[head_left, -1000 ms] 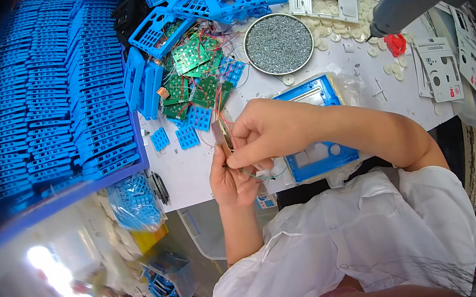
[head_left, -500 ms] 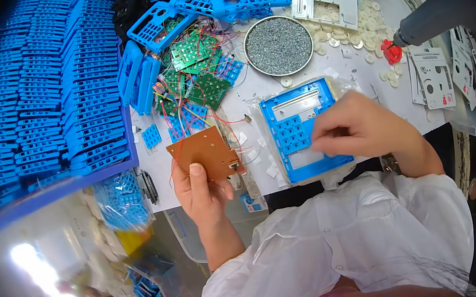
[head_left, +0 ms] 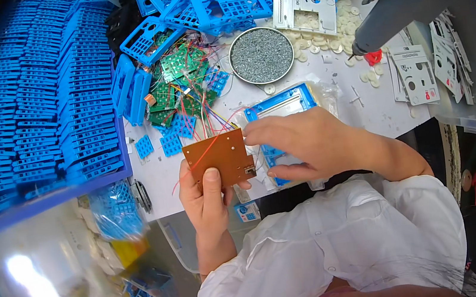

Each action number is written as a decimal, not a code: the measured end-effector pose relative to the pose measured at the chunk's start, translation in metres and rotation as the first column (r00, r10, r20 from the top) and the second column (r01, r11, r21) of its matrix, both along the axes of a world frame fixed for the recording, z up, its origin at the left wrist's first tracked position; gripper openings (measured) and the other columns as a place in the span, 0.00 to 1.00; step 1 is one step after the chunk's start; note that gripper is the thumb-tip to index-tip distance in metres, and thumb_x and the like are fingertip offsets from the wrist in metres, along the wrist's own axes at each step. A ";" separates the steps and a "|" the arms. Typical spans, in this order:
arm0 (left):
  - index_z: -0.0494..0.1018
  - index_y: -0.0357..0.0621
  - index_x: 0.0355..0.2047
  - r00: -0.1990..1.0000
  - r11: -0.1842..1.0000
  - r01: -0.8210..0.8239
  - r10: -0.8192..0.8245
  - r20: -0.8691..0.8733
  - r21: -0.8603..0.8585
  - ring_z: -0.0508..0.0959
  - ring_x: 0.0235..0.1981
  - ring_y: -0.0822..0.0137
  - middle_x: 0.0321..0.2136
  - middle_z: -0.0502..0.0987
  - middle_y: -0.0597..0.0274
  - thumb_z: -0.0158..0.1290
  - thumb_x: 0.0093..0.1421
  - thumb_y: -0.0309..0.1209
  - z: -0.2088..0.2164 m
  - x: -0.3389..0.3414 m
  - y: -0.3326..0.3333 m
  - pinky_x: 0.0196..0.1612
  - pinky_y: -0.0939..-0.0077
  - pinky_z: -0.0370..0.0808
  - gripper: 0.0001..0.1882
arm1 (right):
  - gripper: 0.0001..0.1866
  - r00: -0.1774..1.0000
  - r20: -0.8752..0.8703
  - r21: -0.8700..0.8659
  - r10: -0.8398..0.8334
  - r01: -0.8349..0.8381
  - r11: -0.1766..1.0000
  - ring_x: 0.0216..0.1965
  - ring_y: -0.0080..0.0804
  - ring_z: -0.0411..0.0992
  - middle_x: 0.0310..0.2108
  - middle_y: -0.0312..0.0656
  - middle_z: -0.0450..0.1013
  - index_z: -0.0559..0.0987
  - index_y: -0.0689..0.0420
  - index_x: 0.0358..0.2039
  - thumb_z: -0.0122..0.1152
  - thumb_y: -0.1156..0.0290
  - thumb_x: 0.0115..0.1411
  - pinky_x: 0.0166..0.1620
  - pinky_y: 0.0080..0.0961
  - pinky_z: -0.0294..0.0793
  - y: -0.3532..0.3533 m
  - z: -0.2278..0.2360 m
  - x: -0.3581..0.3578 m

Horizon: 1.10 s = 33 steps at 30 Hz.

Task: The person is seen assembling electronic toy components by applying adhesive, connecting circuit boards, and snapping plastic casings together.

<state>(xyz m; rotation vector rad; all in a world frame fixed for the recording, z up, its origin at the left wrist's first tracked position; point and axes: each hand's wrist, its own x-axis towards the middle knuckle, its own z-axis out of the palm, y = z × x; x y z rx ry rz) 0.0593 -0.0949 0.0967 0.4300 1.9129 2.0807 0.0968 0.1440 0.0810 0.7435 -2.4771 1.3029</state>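
Note:
My left hand (head_left: 208, 203) grips a brown circuit board (head_left: 218, 160) by its lower edge, thumb on the flat face. A small switch-like part sits at the board's lower right corner, and thin red and other coloured wires trail from its top. My right hand (head_left: 321, 143) is at the board's right edge, thumb and fingers apart; I cannot tell whether its fingertips touch the board or a wire. Beneath that hand lies a blue plastic housing (head_left: 305, 96), open side up on clear plastic wrap. The hand hides most of the housing and its keypad.
Behind the board are green circuit boards (head_left: 178, 63) with tangled wires and blue frames (head_left: 231, 2). A round dish of small metal screws (head_left: 262, 55) stands beyond the housing. An electric screwdriver (head_left: 394, 11) hangs at right, near white panels (head_left: 414, 74). A crate of blue parts (head_left: 87, 96) stands left.
My right hand has moved left from over the housing's keypad to the board's edge, its fingers spreading. My left hand has turned the board more upright and shifted it slightly right.

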 end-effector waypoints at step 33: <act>0.51 0.37 0.70 0.750 0.891 0.393 -0.454 0.480 0.228 0.77 0.55 0.59 0.60 0.71 0.43 0.45 0.74 0.30 -0.059 0.078 0.016 0.58 0.62 0.72 0.28 | 0.14 0.592 0.783 -0.322 0.189 0.127 0.938 0.32 0.29 0.75 0.32 0.41 0.80 0.83 0.62 0.43 0.70 0.66 0.61 0.40 0.28 0.75 0.039 -0.036 0.020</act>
